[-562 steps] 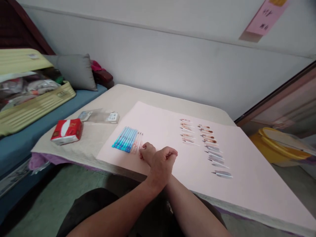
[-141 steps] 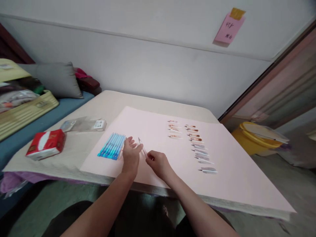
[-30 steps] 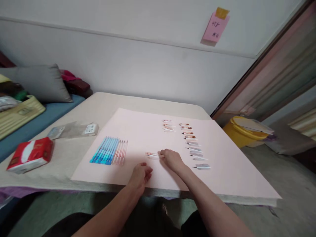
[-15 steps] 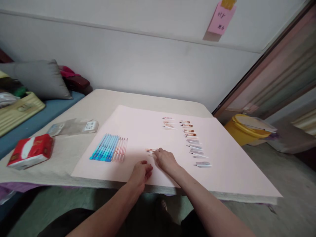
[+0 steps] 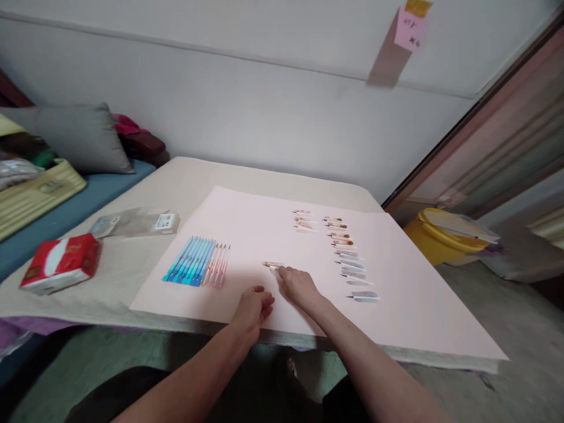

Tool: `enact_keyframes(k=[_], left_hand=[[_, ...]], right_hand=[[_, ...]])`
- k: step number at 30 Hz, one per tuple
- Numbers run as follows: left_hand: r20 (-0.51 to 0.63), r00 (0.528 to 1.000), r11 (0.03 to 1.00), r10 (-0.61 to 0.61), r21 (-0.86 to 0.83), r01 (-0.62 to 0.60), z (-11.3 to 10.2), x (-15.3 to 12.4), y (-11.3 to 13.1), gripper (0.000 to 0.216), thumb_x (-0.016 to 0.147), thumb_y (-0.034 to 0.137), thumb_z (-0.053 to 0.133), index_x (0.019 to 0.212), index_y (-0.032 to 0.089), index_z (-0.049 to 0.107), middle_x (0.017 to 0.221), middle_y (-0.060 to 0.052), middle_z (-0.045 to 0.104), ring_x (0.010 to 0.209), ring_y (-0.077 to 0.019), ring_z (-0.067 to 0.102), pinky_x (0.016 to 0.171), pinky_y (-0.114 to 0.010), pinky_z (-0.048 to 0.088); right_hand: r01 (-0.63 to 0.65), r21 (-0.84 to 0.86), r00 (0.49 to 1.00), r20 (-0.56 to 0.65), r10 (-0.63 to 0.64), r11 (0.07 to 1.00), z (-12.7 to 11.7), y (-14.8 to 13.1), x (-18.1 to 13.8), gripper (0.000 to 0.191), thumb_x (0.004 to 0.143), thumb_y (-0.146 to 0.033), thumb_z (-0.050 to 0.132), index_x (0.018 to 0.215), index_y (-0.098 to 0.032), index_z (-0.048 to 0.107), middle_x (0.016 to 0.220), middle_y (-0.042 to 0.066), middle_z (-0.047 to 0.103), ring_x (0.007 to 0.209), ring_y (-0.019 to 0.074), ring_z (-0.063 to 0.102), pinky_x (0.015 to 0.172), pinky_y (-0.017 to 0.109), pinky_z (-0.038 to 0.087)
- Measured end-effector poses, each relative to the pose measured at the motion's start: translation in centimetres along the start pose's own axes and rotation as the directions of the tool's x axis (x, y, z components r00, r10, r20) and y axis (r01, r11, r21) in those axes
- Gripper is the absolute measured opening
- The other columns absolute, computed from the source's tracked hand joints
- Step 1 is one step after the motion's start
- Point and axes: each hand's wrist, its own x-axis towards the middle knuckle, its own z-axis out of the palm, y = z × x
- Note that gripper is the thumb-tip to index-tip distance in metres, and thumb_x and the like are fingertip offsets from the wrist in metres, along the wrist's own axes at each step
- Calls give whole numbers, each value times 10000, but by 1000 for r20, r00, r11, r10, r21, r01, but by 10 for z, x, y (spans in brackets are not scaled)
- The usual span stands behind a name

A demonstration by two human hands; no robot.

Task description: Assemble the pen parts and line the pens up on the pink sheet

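Observation:
My right hand (image 5: pixel 297 285) rests on the pink paper sheet (image 5: pixel 264 229), fingers curled, their tips touching a small pink pen piece (image 5: pixel 271 265) lying flat. My left hand (image 5: pixel 252 309) lies near the table's front edge, fingers loosely curled with nothing seen in them. Left of both hands is a tidy row of blue pens (image 5: pixel 189 269) with several clear pink ones (image 5: pixel 219 272) beside it. To the right, two columns of small pen parts (image 5: pixel 346 252) are laid out.
A red tissue pack (image 5: pixel 59 262) and a clear plastic bag (image 5: pixel 134 222) lie on the table's left side. A grey pillow (image 5: pixel 74 138) and yellow case (image 5: pixel 37 191) sit on the blue bed. A yellow bucket (image 5: pixel 443 235) stands at the right.
My right hand has slid slightly left and toward me along the pink pen piece. My left hand has stayed in place. The view has shifted a little.

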Motion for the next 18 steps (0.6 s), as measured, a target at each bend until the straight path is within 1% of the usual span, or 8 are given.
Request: enact_keyframes(k=[4, 6, 10, 13, 14, 15, 16, 18], left_hand=[[2, 1000, 1000, 5, -21, -5, 1, -1, 2, 249, 700, 121, 616, 923, 161, 512, 801, -56, 610, 739, -150, 616, 624, -243, 463], [9, 1000, 999, 10, -41, -10, 2, -3, 3, 148, 742, 177, 598, 873, 161, 531, 779, -48, 605, 708, -142, 611, 605, -239, 462], [41, 999, 997, 28, -78, -25, 1, -5, 5, 84, 767, 221, 601, 753, 160, 546, 717, -23, 591, 622, -105, 583, 571, -214, 452], [69, 996, 992, 62, -112, -53, 0, -5, 7, 86, 755, 172, 617, 707, 150, 549, 650, -8, 572, 556, -79, 555, 541, -186, 440], [69, 995, 990, 72, -129, -63, -1, -5, 8, 83, 757, 158, 613, 704, 145, 550, 643, -14, 575, 549, -77, 554, 533, -182, 440], [60, 995, 987, 80, -147, -70, -1, -5, 10, 79, 761, 146, 607, 706, 140, 550, 648, -24, 585, 552, -79, 559, 529, -181, 443], [44, 995, 984, 84, -163, -76, -2, -5, 12, 76, 766, 136, 601, 710, 136, 549, 662, -38, 597, 565, -85, 570, 529, -182, 451], [26, 996, 979, 85, -186, -79, -3, -5, 18, 67, 770, 122, 596, 722, 129, 548, 695, -65, 620, 593, -99, 593, 537, -192, 471]], right_hand=[[6, 76, 1000, -4, -6, 997, -1, -1, 2, 186, 789, -142, 470, 927, -189, 585, 858, 69, 667, 791, 193, 612, 619, 256, 375], [36, 190, 999, 2, -37, 981, -1, -3, 1, 145, 739, -123, 516, 846, -186, 590, 783, 33, 652, 709, 155, 587, 578, 226, 355], [126, 510, 990, -15, -138, 851, 1, -11, -3, 90, 678, -93, 573, 728, -168, 579, 684, -12, 600, 622, 104, 525, 535, 192, 333], [124, 628, 985, 14, -171, 768, -3, -12, -6, 38, 714, -136, 587, 732, -168, 581, 655, -23, 586, 602, 98, 524, 530, 187, 341], [108, 630, 988, 19, -155, 769, -6, -9, -5, 6, 740, -164, 580, 743, -169, 580, 649, -21, 584, 598, 100, 528, 534, 190, 346], [88, 603, 993, 10, -118, 793, -8, -6, -4, 32, 771, -193, 564, 755, -170, 580, 651, -15, 586, 603, 106, 536, 544, 196, 351], [59, 545, 998, -14, -61, 837, -11, -1, -2, 70, 800, -216, 539, 770, -170, 581, 666, -3, 594, 621, 116, 546, 560, 206, 356], [-35, 349, 994, -82, 68, 936, -12, 11, 2, 129, 845, -225, 474, 819, -173, 589, 757, 34, 620, 696, 146, 570, 601, 233, 359]])
